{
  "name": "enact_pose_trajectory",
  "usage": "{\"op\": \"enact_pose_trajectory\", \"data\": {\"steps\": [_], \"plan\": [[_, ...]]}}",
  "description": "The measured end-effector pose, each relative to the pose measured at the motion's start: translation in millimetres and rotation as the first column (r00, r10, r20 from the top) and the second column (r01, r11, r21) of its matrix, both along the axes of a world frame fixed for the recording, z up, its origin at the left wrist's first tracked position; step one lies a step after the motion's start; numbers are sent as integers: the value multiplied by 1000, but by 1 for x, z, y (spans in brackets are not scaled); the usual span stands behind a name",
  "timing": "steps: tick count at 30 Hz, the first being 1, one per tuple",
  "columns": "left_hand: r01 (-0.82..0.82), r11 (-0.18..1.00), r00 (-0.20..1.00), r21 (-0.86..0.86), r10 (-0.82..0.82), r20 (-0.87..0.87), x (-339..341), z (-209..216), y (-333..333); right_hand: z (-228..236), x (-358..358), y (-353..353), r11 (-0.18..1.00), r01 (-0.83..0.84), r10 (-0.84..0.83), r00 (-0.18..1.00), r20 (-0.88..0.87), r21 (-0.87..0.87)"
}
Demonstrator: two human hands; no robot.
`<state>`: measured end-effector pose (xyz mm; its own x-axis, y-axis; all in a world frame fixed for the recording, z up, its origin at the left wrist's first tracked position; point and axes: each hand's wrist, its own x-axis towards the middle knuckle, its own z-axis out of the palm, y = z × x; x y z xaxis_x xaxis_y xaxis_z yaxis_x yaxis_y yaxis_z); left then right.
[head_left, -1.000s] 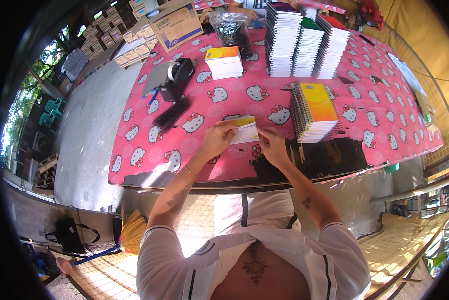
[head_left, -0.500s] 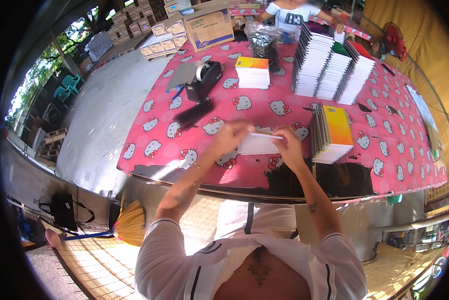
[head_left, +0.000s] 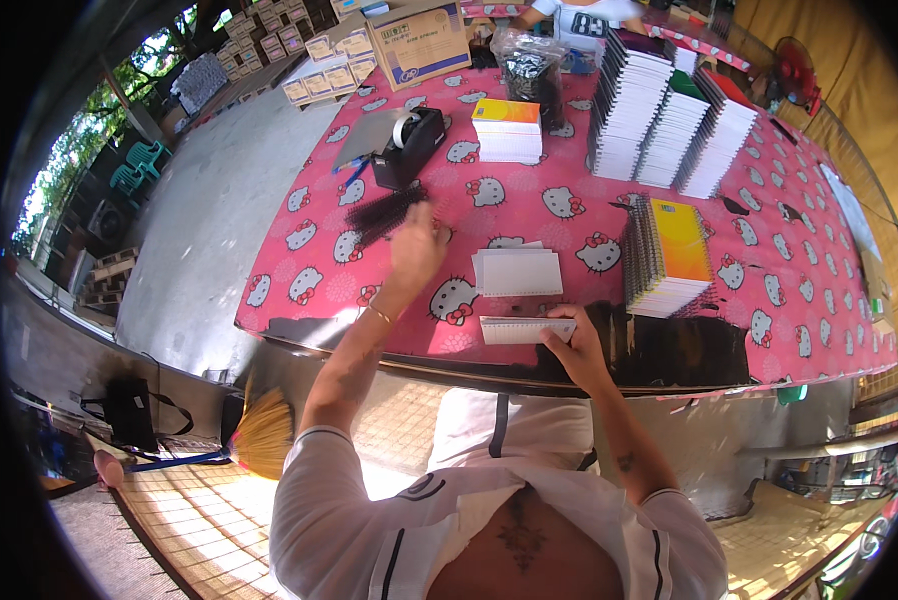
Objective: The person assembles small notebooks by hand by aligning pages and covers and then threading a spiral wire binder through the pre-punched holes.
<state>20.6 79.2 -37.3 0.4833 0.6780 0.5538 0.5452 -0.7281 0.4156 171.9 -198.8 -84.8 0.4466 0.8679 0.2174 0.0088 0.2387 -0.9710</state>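
Observation:
My right hand (head_left: 575, 350) grips the right end of a small white notepad (head_left: 514, 330), a thin stack of sheets with punched holes along its edge, at the table's front. Beyond it, loose white sheets (head_left: 518, 272) lie overlapping on the cloth. My left hand (head_left: 419, 245) is at the right end of a pile of black spiral binding coils (head_left: 381, 216). Its fingers are bent and slightly blurred, so whether they pinch a coil is unclear. Right of the sheets stands a stack of spiral notebooks with yellow-orange covers (head_left: 681, 250).
Behind the coils sits a black tape dispenser (head_left: 409, 148). A yellow-topped paper stack (head_left: 507, 130), a plastic bag of black items (head_left: 529, 80), a cardboard box (head_left: 419, 45) and tall notebook stacks (head_left: 629, 115) stand farther back. Another person (head_left: 581, 22) is across the table.
My left hand has left the notepad and moved left to the coils. My right hand has brought the notepad nearer the table's front edge, uncovering the loose sheets.

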Motion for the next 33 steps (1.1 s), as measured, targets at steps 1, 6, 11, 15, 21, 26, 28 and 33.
{"op": "enact_pose_trajectory", "data": {"steps": [1, 6, 11, 15, 21, 26, 28, 33], "plan": [[213, 977, 975, -27, -215, -58, 1, 3, -25, 0, 4, -3, 999, -10, 14, 997, 77, -51], [550, 834, 815, -31, -545, -196, 5, -3, -83, 13, 15, -17, 995, 11, 6, 986, 166, -101], [574, 807, 796, -139, -590, -135, 7, -13, -66, 9, 23, -26, 997, 38, -30, 991, 133, -62], [432, 899, 888, -69, -437, -145, 14, -1, -64, 16, 25, -26, 990, 24, -17, 998, 55, -140], [474, 879, 826, -61, -467, -315, 6, -11, -90, 7, 25, -22, 994, 1, 2, 1000, 27, -113], [415, 897, 869, -155, -441, -224, 28, 13, -72, 11, 23, -24, 991, -3, 4, 1000, 10, -131], [542, 832, 815, -121, -555, -166, 50, 15, -73, 10, 25, -25, 989, -9, 11, 1000, 13, -144], [698, 642, 602, -317, -766, -225, 76, 0, -70, 2, 24, -26, 998, -16, 16, 1000, 8, -60]]}}
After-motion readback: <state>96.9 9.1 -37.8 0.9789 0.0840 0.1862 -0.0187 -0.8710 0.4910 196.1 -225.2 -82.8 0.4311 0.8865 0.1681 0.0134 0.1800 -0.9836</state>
